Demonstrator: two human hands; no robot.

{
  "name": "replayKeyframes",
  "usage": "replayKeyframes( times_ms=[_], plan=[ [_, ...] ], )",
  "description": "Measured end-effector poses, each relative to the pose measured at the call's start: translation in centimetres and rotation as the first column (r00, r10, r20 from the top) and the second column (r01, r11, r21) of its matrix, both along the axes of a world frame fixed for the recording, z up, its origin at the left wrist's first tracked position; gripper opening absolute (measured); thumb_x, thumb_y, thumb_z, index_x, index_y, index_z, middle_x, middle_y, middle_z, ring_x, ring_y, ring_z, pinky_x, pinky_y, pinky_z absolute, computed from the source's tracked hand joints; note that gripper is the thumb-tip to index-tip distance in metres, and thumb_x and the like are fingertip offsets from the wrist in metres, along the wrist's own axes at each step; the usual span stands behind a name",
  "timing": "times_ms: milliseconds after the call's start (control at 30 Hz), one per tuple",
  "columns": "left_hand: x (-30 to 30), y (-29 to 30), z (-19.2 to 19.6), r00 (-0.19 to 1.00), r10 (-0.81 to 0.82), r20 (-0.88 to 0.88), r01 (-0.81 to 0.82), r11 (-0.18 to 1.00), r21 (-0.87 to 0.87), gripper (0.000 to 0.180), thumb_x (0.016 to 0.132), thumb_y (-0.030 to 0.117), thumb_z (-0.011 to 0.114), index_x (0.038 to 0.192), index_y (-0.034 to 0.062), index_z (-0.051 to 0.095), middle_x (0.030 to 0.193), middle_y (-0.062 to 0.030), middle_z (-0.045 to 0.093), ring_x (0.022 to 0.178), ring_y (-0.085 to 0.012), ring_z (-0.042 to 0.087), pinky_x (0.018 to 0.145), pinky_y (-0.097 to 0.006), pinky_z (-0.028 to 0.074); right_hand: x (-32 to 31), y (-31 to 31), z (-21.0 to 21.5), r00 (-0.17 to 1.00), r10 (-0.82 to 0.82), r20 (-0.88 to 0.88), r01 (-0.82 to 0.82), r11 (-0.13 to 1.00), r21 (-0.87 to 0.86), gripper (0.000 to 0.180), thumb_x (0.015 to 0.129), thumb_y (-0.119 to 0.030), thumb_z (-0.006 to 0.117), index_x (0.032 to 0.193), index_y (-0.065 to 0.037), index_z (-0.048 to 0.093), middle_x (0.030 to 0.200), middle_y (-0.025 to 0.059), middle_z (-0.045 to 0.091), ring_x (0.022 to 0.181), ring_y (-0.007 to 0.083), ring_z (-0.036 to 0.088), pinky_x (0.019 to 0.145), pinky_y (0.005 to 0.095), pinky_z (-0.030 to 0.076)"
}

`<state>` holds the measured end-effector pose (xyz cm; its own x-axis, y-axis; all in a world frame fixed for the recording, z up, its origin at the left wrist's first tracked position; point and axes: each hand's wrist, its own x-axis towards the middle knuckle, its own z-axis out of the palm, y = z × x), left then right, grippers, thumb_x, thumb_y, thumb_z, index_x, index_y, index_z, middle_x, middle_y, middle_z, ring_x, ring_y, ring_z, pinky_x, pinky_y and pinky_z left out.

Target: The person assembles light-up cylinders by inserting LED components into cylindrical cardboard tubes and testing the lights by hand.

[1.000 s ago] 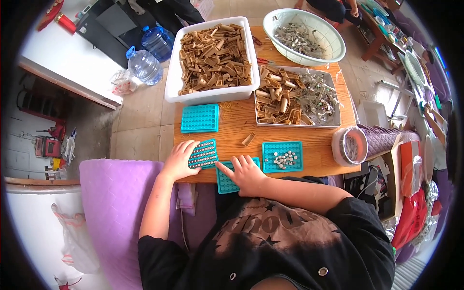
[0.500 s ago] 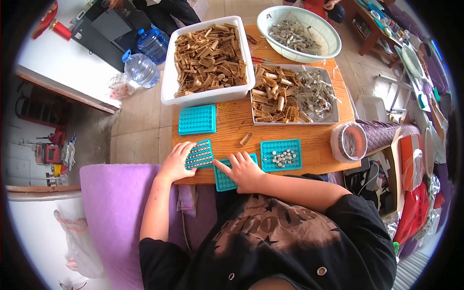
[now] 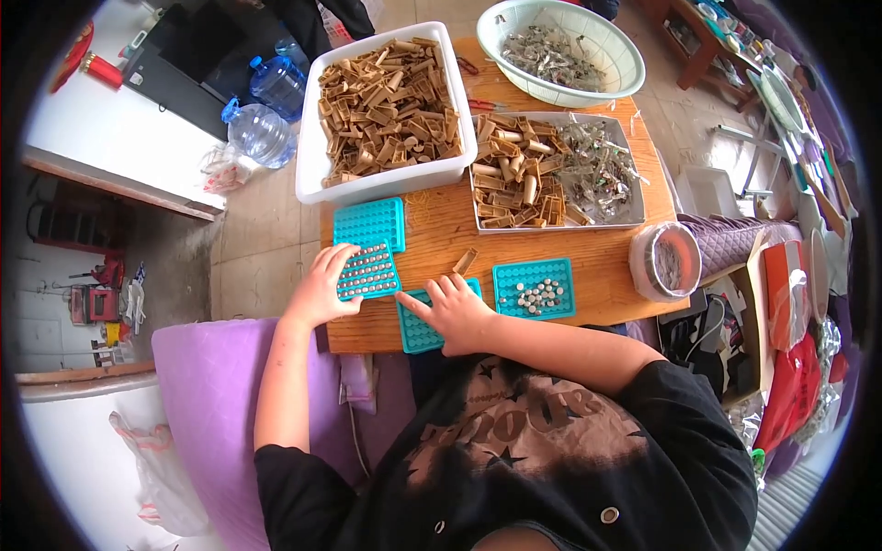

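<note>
We see the studded teal tray at the table's near left; since half a second ago it has slid away from the body, and its far edge now overlaps the back teal tray in our view (whether it rests on it, we cannot tell). Its studs face up; its long axis appears to run left to right, right end slightly farther off, left end hidden. Our left hand grips that end between thumb and fingers. Our right hand lies spread over the near teal tray, index finger stretched toward the studded tray's near right corner. Beyond, we have a tray of loose round pieces on the wooden table.
</note>
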<state>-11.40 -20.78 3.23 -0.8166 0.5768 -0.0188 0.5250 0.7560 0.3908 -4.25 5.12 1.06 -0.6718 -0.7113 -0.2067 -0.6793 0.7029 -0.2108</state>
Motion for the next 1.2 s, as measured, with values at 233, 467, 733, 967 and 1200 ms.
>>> replayKeyframes(
  times_ms=[233,467,733,967,1200],
  plan=[
    [-4.1,1.1,-0.6,0.998,-0.045,-0.032,0.046,0.998,0.045,0.075,0.058,0.015,0.075,0.126,0.0086,0.045,0.130,-0.0142,0.046,0.122,-0.0341,0.042,0.105,-0.042,0.037,-0.2,-0.2,-0.2,1.000,-0.006,0.006,0.007,0.999,-0.043,0.115,0.059,-0.040,0.079,0.149,-0.015,0.013,0.116,0.0161,0.048,0.109,0.0330,0.048,0.095,0.0453,0.036],
    [-7.3,1.8,-1.7,0.991,-0.109,-0.071,0.112,0.993,0.034,0.072,0.057,0.014,0.074,0.123,0.0083,0.046,0.126,-0.0137,0.048,0.119,-0.0335,0.045,0.103,-0.041,0.039,-0.5,-0.3,-0.1,1.000,0.021,0.018,-0.020,0.999,-0.035,0.113,0.059,-0.041,0.079,0.148,-0.012,0.016,0.117,0.0154,0.049,0.110,0.0308,0.047,0.094,0.0427,0.035],
    [-7.7,2.0,-1.0,0.993,-0.110,-0.038,0.108,0.992,-0.072,0.068,0.059,0.015,0.072,0.122,0.0102,0.049,0.129,-0.0114,0.049,0.121,-0.0324,0.045,0.104,-0.041,0.038,-0.5,-0.2,-0.4,1.000,0.022,0.015,-0.021,0.998,-0.059,0.112,0.058,-0.040,0.079,0.148,-0.011,0.017,0.116,0.0144,0.048,0.110,0.0303,0.047,0.095,0.0431,0.034],
    [-7.1,2.2,-0.6,0.992,-0.100,-0.071,0.082,0.971,-0.223,0.071,0.062,0.020,0.072,0.129,0.0116,0.048,0.138,-0.0089,0.044,0.127,-0.0279,0.042,0.108,-0.041,0.033,-0.6,-0.2,-0.4,0.999,0.034,-0.003,-0.034,0.997,-0.064,0.111,0.058,-0.040,0.079,0.148,-0.012,0.019,0.117,0.0141,0.049,0.110,0.0299,0.047,0.094,0.0423,0.034],
    [-6.7,2.5,-0.3,0.989,-0.105,-0.104,0.075,0.963,-0.258,0.071,0.063,0.020,0.073,0.130,0.0116,0.048,0.139,-0.0092,0.044,0.128,-0.0273,0.040,0.108,-0.041,0.033,-1.0,-0.1,-0.2,0.998,0.056,-0.021,-0.057,0.998,-0.039,0.112,0.059,-0.046,0.079,0.148,-0.014,0.019,0.117,0.0128,0.050,0.110,0.0288,0.047,0.093,0.0420,0.035]
  ],
)
